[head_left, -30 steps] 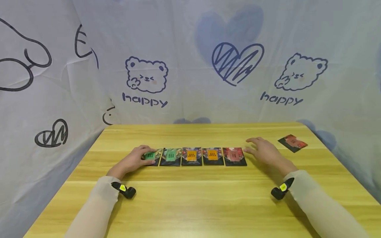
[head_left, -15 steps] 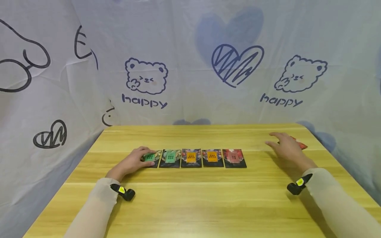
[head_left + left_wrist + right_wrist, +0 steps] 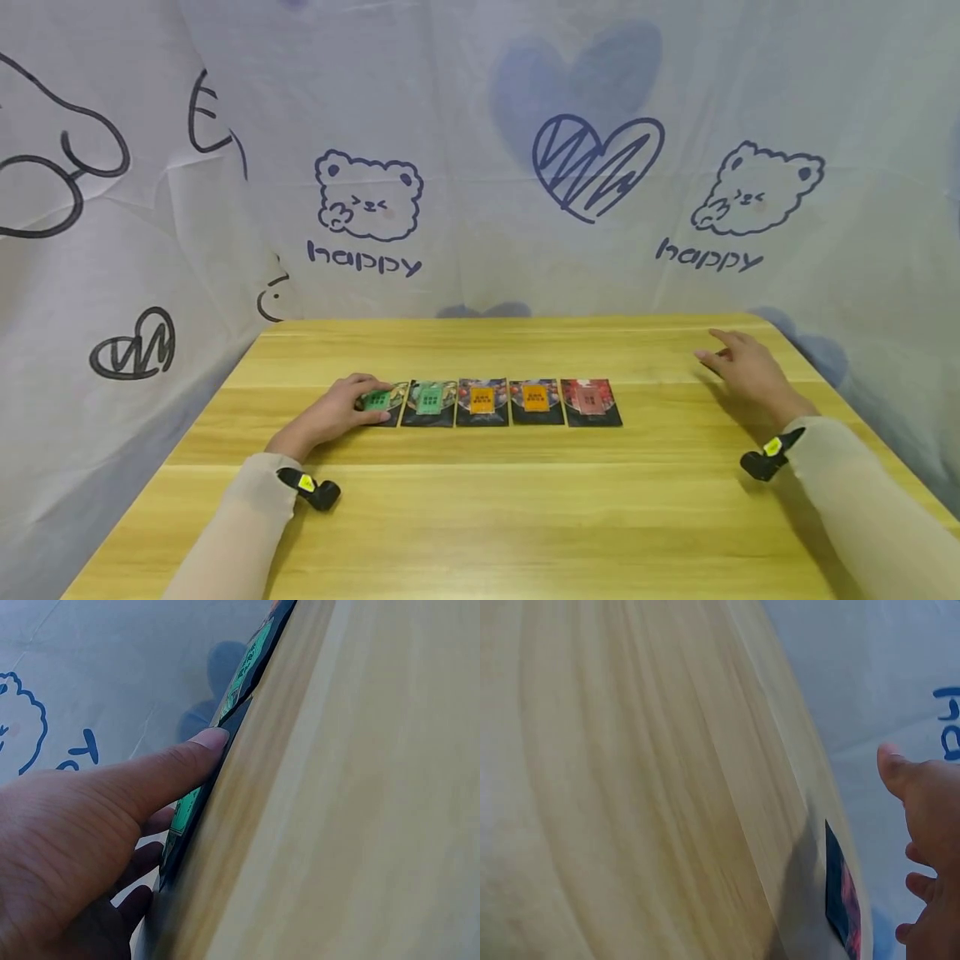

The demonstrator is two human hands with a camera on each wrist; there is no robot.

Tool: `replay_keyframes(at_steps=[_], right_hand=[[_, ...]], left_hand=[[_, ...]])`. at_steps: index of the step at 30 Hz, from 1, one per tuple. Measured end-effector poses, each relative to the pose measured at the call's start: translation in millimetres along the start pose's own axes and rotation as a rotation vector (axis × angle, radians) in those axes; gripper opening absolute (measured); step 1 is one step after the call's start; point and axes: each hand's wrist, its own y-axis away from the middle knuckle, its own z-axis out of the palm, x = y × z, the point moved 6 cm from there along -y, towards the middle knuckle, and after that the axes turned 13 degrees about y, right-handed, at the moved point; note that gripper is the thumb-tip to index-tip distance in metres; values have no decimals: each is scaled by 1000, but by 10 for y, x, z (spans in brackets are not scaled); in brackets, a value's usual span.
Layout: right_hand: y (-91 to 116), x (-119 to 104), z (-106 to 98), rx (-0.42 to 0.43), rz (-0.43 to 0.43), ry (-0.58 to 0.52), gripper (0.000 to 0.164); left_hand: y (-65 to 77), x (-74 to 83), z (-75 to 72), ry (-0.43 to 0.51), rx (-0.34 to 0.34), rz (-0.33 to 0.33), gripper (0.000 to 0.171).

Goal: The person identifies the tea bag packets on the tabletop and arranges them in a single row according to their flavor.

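My left hand (image 3: 341, 408) rests on the leftmost packet (image 3: 379, 401) of a row, one with a green label. Its thumb (image 3: 187, 759) touches the near edge, and the other fingers reach along the far side. To the right lie a second green-labelled packet (image 3: 430, 398), two with orange labels, the first (image 3: 482, 402) beside the second (image 3: 536, 398), and a red-labelled one (image 3: 591, 401). Over at the far right, my right hand (image 3: 753, 375) hovers with thumb and fingers apart, holding nothing. Below it in the right wrist view is a loose black-and-red packet (image 3: 841, 896), hidden by the hand in the head view.
A wood-grain table (image 3: 480, 508) carries all the packets. White cloth (image 3: 480, 125) printed with bears and hearts hangs behind it and along both sides. Each wrist wears a black strap with a small camera, such as the right camera (image 3: 761, 467).
My right hand has moved right, from beside the red-labelled end of the row to over the loose packet, which it now covers in the head view. The left hand stays in place.
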Motion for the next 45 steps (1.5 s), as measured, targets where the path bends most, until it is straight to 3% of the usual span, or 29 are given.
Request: replay_keyframes(at_steps=[5,10,14,22,31,39,45], right_hand=[[-5,105,55,-2,1,-4,71],[9,207,164,-87,55,-42,73],[14,243,209,-120,78,-10,71],[34,272,229,-74,98,47,54],[46,342,231,32,158,59,42],[49,290,119,47,141,20,42],[112,273,171,23,117,-2,41]], left_hand=[[19,-8,14,4,4,4,57],[24,-28,26,-5,4,4,57],[10,-34,18,-10,11,11,56],[9,-24,14,-12,16,17,57],[4,-20,7,-6,11,7,57],[-33,-13,-18,-5,16,30,58],[-6,11,-11,-12,-5,22,57]])
